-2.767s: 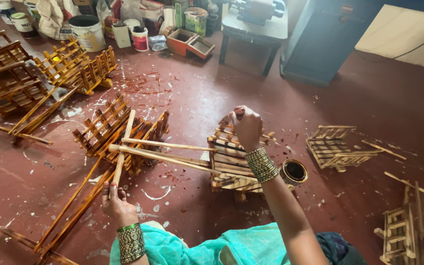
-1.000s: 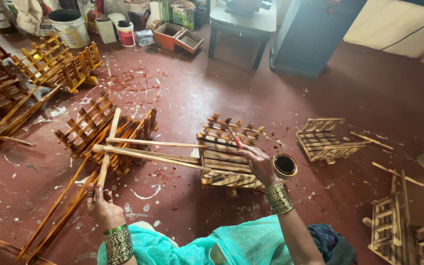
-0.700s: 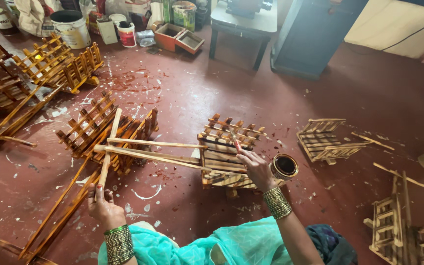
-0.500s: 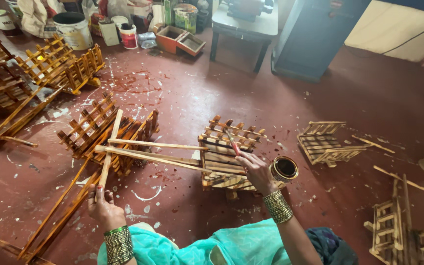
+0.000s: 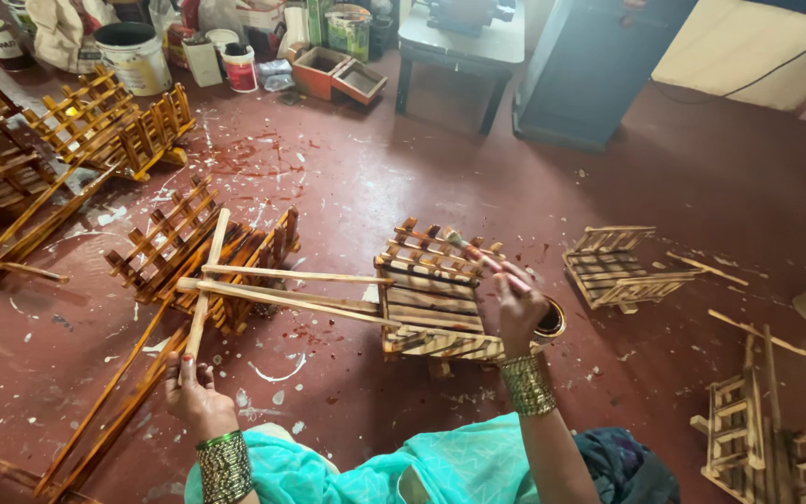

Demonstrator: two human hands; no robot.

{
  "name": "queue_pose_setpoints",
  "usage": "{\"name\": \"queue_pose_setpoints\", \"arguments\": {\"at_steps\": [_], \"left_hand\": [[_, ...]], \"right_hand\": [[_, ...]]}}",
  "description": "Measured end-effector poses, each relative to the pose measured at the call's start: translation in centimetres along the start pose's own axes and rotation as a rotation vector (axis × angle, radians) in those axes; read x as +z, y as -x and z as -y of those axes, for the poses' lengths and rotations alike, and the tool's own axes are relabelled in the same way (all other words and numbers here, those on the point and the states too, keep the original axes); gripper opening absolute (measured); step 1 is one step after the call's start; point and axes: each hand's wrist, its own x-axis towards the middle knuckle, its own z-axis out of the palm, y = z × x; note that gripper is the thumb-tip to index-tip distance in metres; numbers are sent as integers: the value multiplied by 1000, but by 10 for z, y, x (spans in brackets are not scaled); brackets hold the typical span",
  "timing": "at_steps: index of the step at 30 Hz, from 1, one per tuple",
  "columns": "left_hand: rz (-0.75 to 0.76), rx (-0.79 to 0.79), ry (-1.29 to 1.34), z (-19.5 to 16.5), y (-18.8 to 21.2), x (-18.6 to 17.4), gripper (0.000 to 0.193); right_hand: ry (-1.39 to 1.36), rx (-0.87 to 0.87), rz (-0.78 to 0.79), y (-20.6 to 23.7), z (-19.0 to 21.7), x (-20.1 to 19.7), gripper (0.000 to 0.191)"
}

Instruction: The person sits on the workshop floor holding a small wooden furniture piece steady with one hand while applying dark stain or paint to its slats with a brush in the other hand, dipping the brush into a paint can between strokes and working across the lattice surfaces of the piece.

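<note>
A wooden rack [image 5: 436,294] is being coated with a brush [image 5: 478,254].
The brush is being pinched closed in the right hand [image 5: 515,308]; a stiff, light stick [image 5: 205,280] is being gripped at its end by the left hand [image 5: 196,397].

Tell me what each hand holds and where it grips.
Right hand: a paintbrush, gripped at its handle end. Left hand: the near end of a wooden stick.

A dark red floor [image 5: 701,187], flecked with white paint spots, carries everything. Slatted wooden racks lie across it: a pale unfinished rack [image 5: 613,271] at right, a half-stained rack [image 5: 431,299] in the middle, and glossy stained racks [image 5: 114,126] at upper left. Paint buckets [image 5: 132,56] and small open boxes [image 5: 338,77] stand along the far edge, beside a small table [image 5: 464,42].
</note>
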Motion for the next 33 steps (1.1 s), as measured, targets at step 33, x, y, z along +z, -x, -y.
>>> {"name": "queue_pose_setpoints", "arguments": {"at_steps": [33], "left_hand": [[39, 15, 27, -2, 4, 0, 24]], "right_hand": [[42, -141, 229, 0, -43, -32, 29]]}}
